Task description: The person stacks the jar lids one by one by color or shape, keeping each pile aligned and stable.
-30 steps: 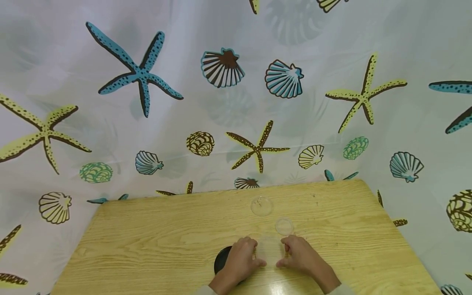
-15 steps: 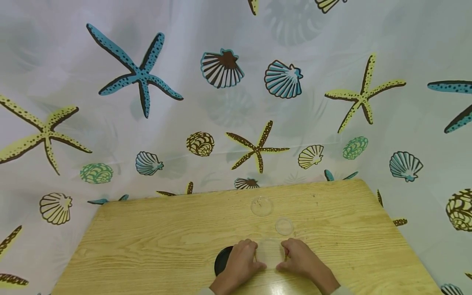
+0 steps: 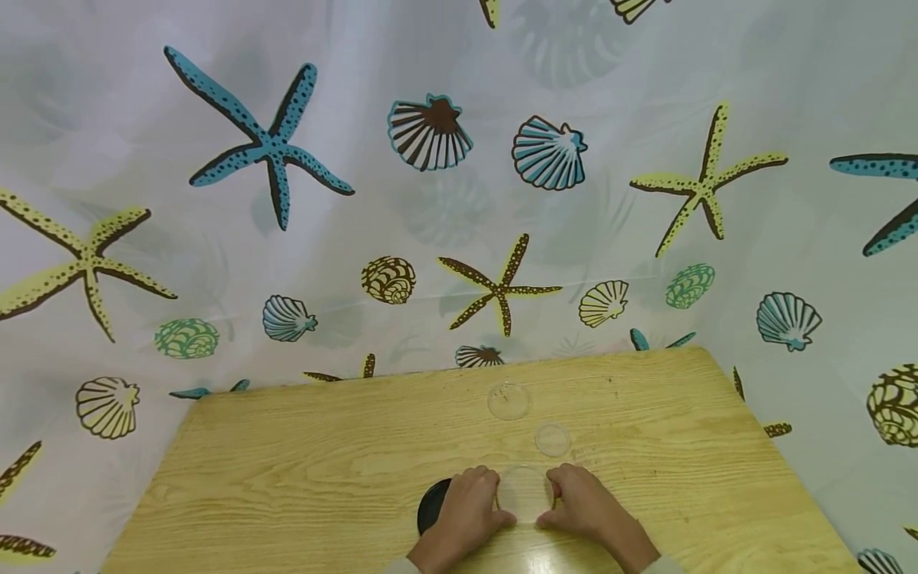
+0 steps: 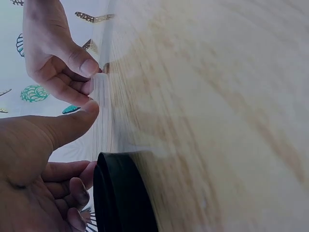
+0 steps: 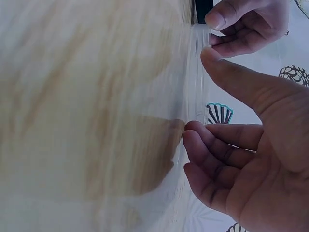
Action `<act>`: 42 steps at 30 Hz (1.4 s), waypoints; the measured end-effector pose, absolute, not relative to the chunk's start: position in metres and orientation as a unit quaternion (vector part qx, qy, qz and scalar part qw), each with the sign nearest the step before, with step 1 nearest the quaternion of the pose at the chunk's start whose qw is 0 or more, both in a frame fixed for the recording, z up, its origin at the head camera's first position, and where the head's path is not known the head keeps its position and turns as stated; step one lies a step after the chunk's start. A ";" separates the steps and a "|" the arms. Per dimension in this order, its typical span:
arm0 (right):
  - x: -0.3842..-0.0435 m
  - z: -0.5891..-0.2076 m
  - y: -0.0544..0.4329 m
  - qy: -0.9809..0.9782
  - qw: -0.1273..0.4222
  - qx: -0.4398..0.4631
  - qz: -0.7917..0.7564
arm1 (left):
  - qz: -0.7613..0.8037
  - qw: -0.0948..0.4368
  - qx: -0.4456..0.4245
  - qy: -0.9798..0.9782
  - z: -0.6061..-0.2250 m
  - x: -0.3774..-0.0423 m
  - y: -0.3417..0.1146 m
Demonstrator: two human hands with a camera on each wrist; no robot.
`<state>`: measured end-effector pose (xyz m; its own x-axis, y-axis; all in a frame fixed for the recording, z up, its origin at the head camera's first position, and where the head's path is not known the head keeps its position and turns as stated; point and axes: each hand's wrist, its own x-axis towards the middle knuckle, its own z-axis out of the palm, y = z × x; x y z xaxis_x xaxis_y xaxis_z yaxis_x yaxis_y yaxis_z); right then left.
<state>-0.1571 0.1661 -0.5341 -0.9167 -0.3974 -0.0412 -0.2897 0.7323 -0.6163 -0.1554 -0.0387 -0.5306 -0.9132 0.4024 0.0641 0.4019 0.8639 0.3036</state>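
Observation:
Between my two hands sits a clear, shallow round dish [image 3: 526,494], low over the wooden table. My left hand [image 3: 468,509] pinches its left edge, thumb at the near side and fingers at the far side. The right hand [image 3: 586,504] grips the opposite edge the same way. From the left wrist view, the dish's side [image 4: 100,111] shows fine upright lines. A black round dish or lid [image 3: 432,508] stands beside and partly behind my left hand; its raised rim is close to the fingers in the left wrist view.
A small clear disc [image 3: 552,439] lies just beyond my right fingers, and a larger clear disc [image 3: 508,401] lies farther back. The wooden table [image 3: 287,462] ends against a hanging curtain [image 3: 445,215] printed with shells and starfish.
Both hands have shifted slightly toward me with the clear dish, whose outline now looks sharper. The black round thing and the other clear discs have stayed put.

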 end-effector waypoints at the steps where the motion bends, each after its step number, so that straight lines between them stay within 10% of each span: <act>1: -0.157 -0.534 0.167 0.925 0.087 -0.187 -0.319 | 0.158 0.004 0.208 0.965 -0.530 -0.156 -0.039; 42: -0.185 -0.495 0.178 0.942 0.080 -0.129 -0.298 | 0.186 -0.018 0.181 0.966 -0.504 -0.187 -0.053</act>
<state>-0.1850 0.1783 -0.4952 -0.9538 -0.2911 -0.0738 -0.1958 0.7891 -0.5822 -0.1868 -0.0528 -0.5037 -0.9337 0.3430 0.1027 0.3566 0.8653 0.3522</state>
